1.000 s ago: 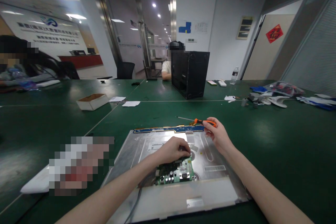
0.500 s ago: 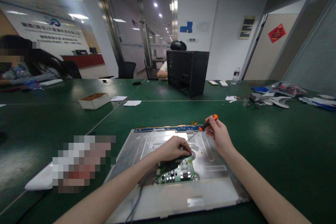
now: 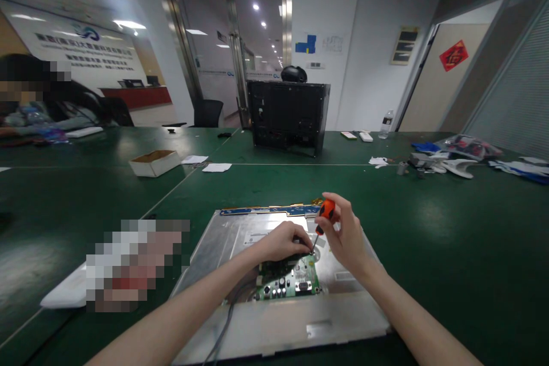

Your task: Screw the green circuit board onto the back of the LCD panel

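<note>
Part-hidden circuit board [image 3: 292, 281], screwdriver [image 3: 326, 213] indistinct at tip

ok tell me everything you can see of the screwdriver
The screwdriver has an orange and black handle, plastic by its look, and a slim, metal-looking shaft. The right hand holds it by the handle. It is tilted, handle up, its shaft slanting down to the left toward the far right corner of the green circuit board, right by the left hand. The tip is too small to show what it touches.

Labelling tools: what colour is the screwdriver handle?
The screwdriver handle is orange with black, clearest in the head view.
</note>
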`<action>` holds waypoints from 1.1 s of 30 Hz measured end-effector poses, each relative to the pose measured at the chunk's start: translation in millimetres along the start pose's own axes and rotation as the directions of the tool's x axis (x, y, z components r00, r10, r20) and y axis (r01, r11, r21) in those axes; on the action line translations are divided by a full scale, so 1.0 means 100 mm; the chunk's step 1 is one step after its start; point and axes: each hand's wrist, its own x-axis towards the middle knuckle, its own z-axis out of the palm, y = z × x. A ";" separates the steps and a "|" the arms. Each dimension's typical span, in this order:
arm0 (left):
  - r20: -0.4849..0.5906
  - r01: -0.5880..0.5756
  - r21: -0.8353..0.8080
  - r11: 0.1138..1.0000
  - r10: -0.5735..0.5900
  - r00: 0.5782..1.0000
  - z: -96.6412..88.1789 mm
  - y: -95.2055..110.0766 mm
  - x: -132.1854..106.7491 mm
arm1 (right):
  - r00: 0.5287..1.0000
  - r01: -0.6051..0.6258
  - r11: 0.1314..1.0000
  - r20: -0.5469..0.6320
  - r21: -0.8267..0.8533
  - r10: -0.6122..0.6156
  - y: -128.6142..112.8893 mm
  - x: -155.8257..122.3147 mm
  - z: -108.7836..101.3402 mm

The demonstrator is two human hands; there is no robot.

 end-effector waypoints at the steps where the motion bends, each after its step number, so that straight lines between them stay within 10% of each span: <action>1: -0.002 0.002 0.000 1.000 -0.002 1.000 0.00 0.00 0.00 | 0.998 0.062 0.997 0.002 -0.047 -0.062 0.00 0.00 0.01; 33: 0.016 -0.015 -0.039 0.999 0.015 1.000 0.01 -0.07 0.01 | 0.993 0.072 0.988 0.102 -0.140 -0.058 0.01 -0.04 0.02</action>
